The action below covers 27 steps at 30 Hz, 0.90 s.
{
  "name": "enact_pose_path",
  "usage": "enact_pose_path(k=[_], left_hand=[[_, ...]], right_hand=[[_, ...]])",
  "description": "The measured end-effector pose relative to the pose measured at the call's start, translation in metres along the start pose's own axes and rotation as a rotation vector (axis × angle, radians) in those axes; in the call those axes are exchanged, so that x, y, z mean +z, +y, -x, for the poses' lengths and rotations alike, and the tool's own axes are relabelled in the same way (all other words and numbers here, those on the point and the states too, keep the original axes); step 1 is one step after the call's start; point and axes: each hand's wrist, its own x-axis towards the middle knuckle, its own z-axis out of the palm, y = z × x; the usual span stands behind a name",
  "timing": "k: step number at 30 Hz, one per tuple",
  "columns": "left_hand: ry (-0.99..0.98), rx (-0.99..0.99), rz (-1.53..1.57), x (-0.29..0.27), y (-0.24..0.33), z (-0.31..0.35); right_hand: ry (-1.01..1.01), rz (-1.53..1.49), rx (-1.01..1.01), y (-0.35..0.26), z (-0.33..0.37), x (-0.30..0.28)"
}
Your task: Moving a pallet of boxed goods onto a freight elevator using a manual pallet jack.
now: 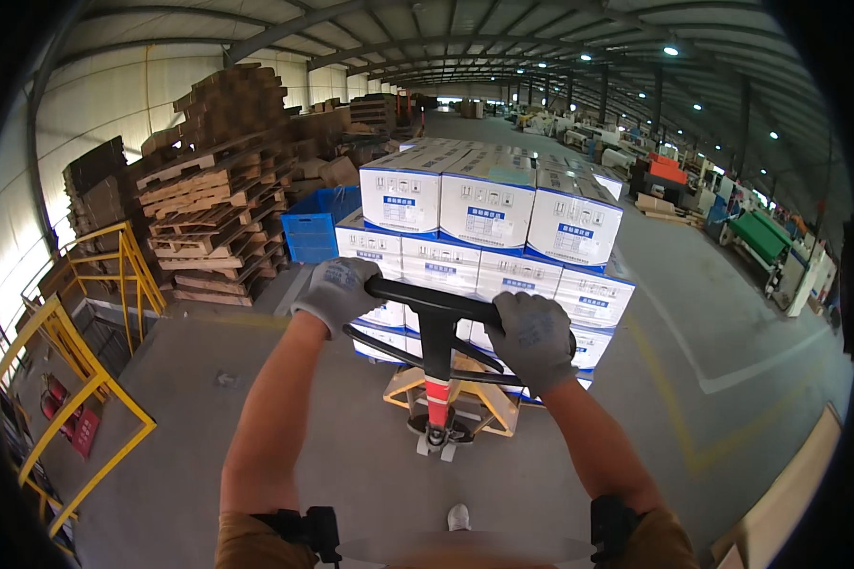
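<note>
Both my hands wear grey work gloves and grip the black handle (pixel 434 300) of a pallet jack. My left hand (pixel 340 288) is wrapped round the handle's left end, and my right hand (pixel 533 339) closes over its right end. Below the handle, the shaft carries a red and white band (pixel 436 402) and runs down to the jack's small wheels (pixel 436 438). Yellow parts of the jack's body (pixel 496 398) show behind it. Just beyond stands a stack of white and blue cartons (pixel 489 211), several layers high. The forks are hidden under the load.
Wooden pallets (pixel 213 213) are piled at the left, beside a blue crate (pixel 311 228). Yellow railings (pixel 114 379) and red fire extinguishers (pixel 55 396) stand nearer on that side. Machines with a green roll (pixel 761 234) line the right. A tan board (pixel 788 493) lies at the lower right.
</note>
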Motion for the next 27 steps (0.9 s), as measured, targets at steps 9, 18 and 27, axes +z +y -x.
enact_pose_path(k=[9,18,27], left_hand=[[-0.35,0.029,0.042,-0.009,0.023,0.142],[-0.533,-0.034,0.083,0.036,0.113,0.287],[-0.455,0.043,0.043,0.128,0.153,0.43]], right_hand=[[-0.192,-0.146,0.029,-0.056,0.119,-0.063],[-0.398,-0.267,0.108,-0.06,0.27,-0.107],[-0.49,-0.134,-0.016,-0.084,0.422,-0.083]])
